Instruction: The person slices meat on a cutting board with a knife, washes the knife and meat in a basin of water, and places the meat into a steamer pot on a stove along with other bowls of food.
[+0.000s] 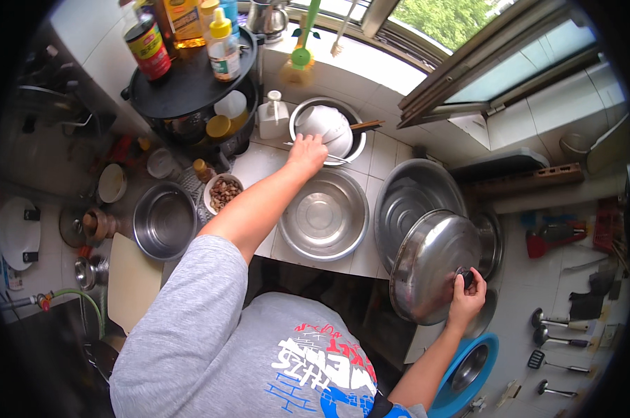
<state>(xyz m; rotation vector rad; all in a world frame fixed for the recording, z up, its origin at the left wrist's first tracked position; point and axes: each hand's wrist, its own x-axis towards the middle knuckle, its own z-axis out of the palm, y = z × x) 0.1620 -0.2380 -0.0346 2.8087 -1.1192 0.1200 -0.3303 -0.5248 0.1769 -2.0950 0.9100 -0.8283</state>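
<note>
My right hand (467, 298) grips the black knob of a large domed metal lid (424, 266), which is tilted over the edge of a wide metal basin (406, 188). My left hand (308, 154) reaches to a metal bowl (360, 146) holding stacked white bowls (325, 125) and chopsticks (367, 125). A thin metal piece (340, 158) shows at both sides of that hand; whether my fingers hold it is hidden. Below the left hand, a shallow metal basin (323, 214) rests on the tiled counter.
Left of the basin are a bowl of peanuts or similar nuts (225, 193), a deep metal pot (165, 222) and a cutting board (132, 282). Sauce bottles (148, 49) crowd a black shelf. An open window sash (503, 68) juts in at upper right. Ladles (542, 334) hang at right.
</note>
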